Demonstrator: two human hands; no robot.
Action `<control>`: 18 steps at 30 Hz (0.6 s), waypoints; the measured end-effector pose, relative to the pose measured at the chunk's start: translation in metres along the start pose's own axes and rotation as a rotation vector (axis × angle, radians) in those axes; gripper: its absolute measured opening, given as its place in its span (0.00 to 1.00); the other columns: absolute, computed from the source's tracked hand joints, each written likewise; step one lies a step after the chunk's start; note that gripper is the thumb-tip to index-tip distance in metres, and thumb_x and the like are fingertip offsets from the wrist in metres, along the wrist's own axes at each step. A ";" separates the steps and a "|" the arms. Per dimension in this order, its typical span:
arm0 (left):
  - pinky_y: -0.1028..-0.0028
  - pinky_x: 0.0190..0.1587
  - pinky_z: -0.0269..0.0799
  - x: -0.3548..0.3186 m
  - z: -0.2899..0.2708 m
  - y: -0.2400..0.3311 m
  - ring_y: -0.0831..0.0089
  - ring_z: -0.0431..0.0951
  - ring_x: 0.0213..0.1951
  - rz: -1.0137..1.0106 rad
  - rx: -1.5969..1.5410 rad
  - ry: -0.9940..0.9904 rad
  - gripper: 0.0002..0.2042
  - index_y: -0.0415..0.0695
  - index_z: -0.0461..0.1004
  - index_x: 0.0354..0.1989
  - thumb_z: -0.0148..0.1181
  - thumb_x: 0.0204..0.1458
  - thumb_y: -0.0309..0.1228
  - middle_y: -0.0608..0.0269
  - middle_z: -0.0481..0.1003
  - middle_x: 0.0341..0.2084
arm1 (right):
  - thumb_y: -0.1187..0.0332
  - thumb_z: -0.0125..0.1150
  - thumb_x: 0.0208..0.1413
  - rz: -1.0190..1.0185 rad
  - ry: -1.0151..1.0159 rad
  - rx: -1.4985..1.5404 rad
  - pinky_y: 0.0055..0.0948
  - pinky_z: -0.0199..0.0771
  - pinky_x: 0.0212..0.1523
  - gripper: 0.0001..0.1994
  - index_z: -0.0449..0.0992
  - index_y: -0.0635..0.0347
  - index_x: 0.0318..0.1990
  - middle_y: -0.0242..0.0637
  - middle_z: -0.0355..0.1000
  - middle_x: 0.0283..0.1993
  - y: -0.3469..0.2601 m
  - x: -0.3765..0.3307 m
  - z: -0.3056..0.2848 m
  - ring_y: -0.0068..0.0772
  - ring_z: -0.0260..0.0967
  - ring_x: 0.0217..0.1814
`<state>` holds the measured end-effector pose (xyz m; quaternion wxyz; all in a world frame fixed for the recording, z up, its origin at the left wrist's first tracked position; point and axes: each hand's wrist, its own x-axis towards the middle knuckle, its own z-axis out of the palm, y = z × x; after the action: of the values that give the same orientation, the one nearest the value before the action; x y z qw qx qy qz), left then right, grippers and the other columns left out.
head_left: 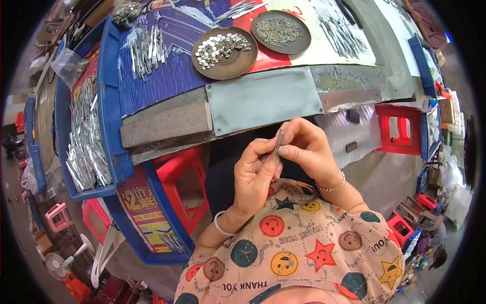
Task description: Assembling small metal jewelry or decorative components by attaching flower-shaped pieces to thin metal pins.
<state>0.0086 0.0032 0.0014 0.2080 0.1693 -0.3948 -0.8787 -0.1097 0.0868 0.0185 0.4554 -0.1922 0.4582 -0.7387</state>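
Observation:
My left hand (pixel 257 175) and my right hand (pixel 307 152) meet in front of the bench edge. Both pinch a slim metal piece (pixel 280 138) between thumb and fingers, its tip pointing up toward the bench. Its lower part is hidden by the fingers, so its exact kind cannot be made out. Beyond the hands a grey metal plate (pixel 263 99) lies along the bench edge. Behind it stand a brown bowl (pixel 238 67) of small shiny discs (pixel 215 49) and a second dark bowl (pixel 292 48) of tiny metal pins (pixel 277 30).
Left of the plate lies a wooden block (pixel 167 124). A blue crate (pixel 110 81) holds many flat metal strips (pixel 83 144). More strips lie on the bench at left (pixel 147 48) and right (pixel 344 38). Red stools (pixel 185 190) stand below the bench.

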 end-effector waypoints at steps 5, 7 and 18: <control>0.85 0.26 0.61 -0.002 0.003 -0.006 0.85 0.65 0.26 0.138 0.081 -0.043 0.11 0.37 0.66 0.49 0.47 0.58 0.18 0.66 0.65 0.36 | 0.77 0.66 0.46 0.210 0.000 0.240 0.22 0.71 0.40 0.10 0.69 0.61 0.33 0.36 0.70 0.35 0.004 0.001 -0.010 0.26 0.69 0.38; 0.84 0.27 0.62 -0.002 0.004 -0.006 0.85 0.65 0.26 0.234 0.186 -0.003 0.11 0.38 0.66 0.49 0.47 0.58 0.18 0.64 0.64 0.37 | 0.79 0.59 0.53 0.050 0.041 0.085 0.26 0.76 0.29 0.05 0.69 0.69 0.34 0.40 0.70 0.35 0.003 -0.001 0.003 0.28 0.71 0.31; 0.83 0.29 0.66 -0.008 0.011 -0.010 0.82 0.66 0.28 0.502 0.507 0.081 0.12 0.39 0.66 0.49 0.47 0.57 0.17 0.60 0.64 0.39 | 0.84 0.60 0.46 -0.539 0.172 -0.757 0.24 0.74 0.36 0.07 0.74 0.69 0.35 0.46 0.74 0.37 0.000 -0.014 0.021 0.32 0.73 0.36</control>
<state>0.0078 0.0203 0.0015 0.3843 0.1478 -0.6209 -0.6671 -0.0880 0.0886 0.0312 0.1059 -0.3950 0.6652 -0.6247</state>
